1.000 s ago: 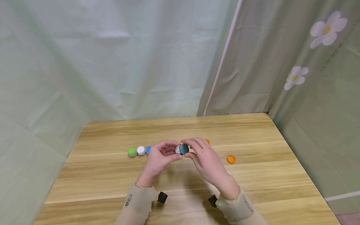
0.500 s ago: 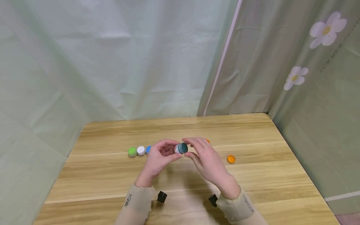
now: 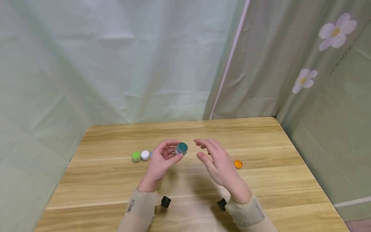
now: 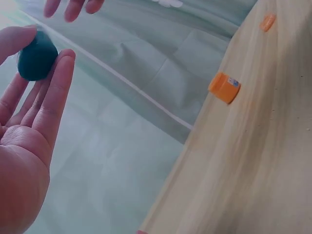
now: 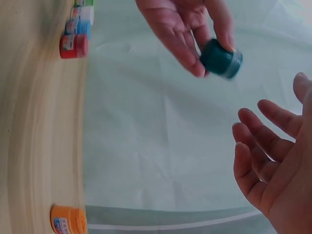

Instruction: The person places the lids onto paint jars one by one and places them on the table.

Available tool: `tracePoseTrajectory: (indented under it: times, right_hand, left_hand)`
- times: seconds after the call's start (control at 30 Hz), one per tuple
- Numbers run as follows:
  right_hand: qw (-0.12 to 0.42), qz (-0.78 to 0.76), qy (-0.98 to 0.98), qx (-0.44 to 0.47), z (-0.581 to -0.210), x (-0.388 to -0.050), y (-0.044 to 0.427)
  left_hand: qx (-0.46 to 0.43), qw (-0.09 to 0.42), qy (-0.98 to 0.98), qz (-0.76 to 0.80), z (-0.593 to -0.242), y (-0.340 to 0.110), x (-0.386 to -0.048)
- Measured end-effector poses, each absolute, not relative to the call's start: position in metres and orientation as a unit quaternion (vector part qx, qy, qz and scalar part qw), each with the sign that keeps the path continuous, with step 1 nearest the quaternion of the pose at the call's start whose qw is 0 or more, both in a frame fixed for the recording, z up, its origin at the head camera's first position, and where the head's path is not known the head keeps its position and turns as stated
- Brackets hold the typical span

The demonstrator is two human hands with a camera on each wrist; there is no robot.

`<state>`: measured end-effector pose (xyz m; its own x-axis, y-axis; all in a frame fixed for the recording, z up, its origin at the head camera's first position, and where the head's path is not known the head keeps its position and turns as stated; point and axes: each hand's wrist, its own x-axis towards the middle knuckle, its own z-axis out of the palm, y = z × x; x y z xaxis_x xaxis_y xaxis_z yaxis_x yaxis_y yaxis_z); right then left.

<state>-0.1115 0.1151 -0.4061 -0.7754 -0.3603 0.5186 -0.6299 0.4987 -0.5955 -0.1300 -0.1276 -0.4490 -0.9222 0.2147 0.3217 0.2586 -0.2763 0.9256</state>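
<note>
My left hand point(image 3: 159, 162) holds a small dark green paint jar point(image 3: 182, 148) above the table, pinched between thumb and fingers. The jar's dark green top faces up and slightly toward me in the head view. In the right wrist view the same jar point(image 5: 222, 59) looks a little blurred. My right hand point(image 3: 218, 164) hovers to the right of the jar, apart from it. Its fingers point(image 5: 265, 131) are loosely bent with nothing between them.
An orange paint jar point(image 4: 225, 87) and an orange lid point(image 3: 238, 164) sit on the wooden table point(image 3: 261, 193). Green point(image 3: 136, 156), white point(image 3: 145, 155), blue point(image 5: 78, 28) and red point(image 5: 74, 46) jars form a row on the left. A curtain point(image 3: 145, 64) hangs behind.
The right hand has drawn away to the right from the green jar. The left hand has shifted left with the jar and turned its top more upward.
</note>
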Motion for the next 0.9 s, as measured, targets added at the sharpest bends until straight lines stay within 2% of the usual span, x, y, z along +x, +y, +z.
tracePoseTrajectory:
  times: [0.23,0.4,0.57,0.9]
  right_hand:
    - [0.180,0.428,-0.840,0.280,-0.406,-0.115,0.131]
    - [0.172,0.422,-0.847,0.273,-0.408,-0.117,0.145]
    - [0.166,0.403,-0.862,0.258,-0.409,-0.116,0.157]
    - [0.131,0.376,-0.884,0.247,-0.419,-0.113,0.173]
  left_hand:
    - [-0.166,0.022,-0.627,-0.760,-0.449,-0.137,-0.129]
    - [-0.104,0.065,-0.748,-0.653,-0.454,-0.148,-0.134]
    - [-0.099,0.086,-0.845,-0.518,-0.460,-0.155,-0.142]
    - [-0.093,0.049,-0.905,-0.413,-0.471,-0.154,-0.153]
